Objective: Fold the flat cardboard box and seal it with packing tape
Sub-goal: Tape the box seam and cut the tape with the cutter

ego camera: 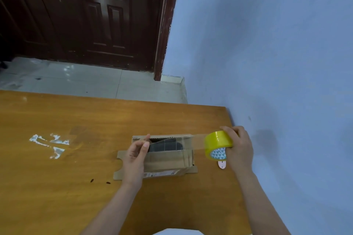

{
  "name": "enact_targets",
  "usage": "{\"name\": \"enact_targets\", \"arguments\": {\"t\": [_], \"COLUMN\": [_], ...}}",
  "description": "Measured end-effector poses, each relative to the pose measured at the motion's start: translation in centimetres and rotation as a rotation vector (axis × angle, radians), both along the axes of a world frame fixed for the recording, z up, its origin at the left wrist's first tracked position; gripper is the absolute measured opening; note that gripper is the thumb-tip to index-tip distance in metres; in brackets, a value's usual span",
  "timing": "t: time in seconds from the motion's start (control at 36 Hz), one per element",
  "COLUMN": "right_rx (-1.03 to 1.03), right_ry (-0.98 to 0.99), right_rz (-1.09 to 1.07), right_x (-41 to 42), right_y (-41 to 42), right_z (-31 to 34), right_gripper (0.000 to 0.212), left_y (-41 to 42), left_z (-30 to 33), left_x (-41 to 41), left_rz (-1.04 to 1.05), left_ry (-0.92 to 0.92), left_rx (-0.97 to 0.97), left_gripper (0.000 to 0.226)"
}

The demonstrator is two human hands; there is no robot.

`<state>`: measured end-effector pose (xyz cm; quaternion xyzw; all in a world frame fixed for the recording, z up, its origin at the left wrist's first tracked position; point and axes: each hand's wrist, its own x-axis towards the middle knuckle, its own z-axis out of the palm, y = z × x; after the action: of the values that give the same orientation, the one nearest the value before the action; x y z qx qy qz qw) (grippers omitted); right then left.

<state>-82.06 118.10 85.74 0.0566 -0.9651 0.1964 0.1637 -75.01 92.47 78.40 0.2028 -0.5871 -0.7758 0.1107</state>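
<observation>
A small brown cardboard box (165, 160) stands on the wooden table (76, 158), its top partly open with a dark gap showing and a flap sticking out on the left. My right hand (238, 149) grips a yellowish roll of packing tape (217, 145) just right of the box. A clear strip of tape (172, 145) stretches from the roll leftwards over the box top. My left hand (136, 156) pinches the strip's free end above the box's left side.
A small white-pink object (222, 164) lies on the table under the roll. White sticker remains (49, 144) mark the table at left. A blue wall (267, 63) borders the table's right edge; a dark wooden door (86, 15) and tiled floor lie beyond.
</observation>
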Motion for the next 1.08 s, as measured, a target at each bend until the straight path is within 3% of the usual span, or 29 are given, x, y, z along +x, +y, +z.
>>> {"name": "enact_targets", "arguments": {"t": [0.42,0.58,0.64,0.78,0.92,1.0,1.08], "right_rx": [0.048,0.09,-0.071,-0.708,-1.051,-1.0,-0.636], "right_ry": [-0.022,0.012,-0.011,-0.072,-0.08,-0.092,-0.029], "right_rz": [0.047,0.123,0.07,-0.189,-0.274,-0.298,-0.136], "right_x": [0.0,0.4,0.3,-0.3,-0.6,-1.1,-1.0], "right_y": [-1.2,-1.7,-1.9,-2.7,-3.5,-3.8,-3.1], "right_z": [-1.1,-1.8,-2.4,-3.3,-3.5,-3.7,-3.5], "right_gripper": [0.066,0.074,0.076,0.064,0.047,0.04,0.047], "left_y": [-0.2,-1.1,-1.1,-1.6,-1.5,-1.5,-1.9], "left_z": [-0.6,0.0,0.3,0.4,0.6,0.8,0.6], "left_x": [-1.1,-2.2,-2.1,-1.8,-2.1,-2.1,-2.2], "left_rz": [0.097,0.107,0.105,0.124,0.123,0.144,0.177], "left_ry": [-0.295,-0.362,-0.363,-0.369,-0.348,-0.35,-0.379], "left_rx": [-0.184,0.04,0.082,0.223,0.231,0.262,0.325], "left_gripper": [0.018,0.019,0.019,0.016,0.016,0.017,0.02]}}
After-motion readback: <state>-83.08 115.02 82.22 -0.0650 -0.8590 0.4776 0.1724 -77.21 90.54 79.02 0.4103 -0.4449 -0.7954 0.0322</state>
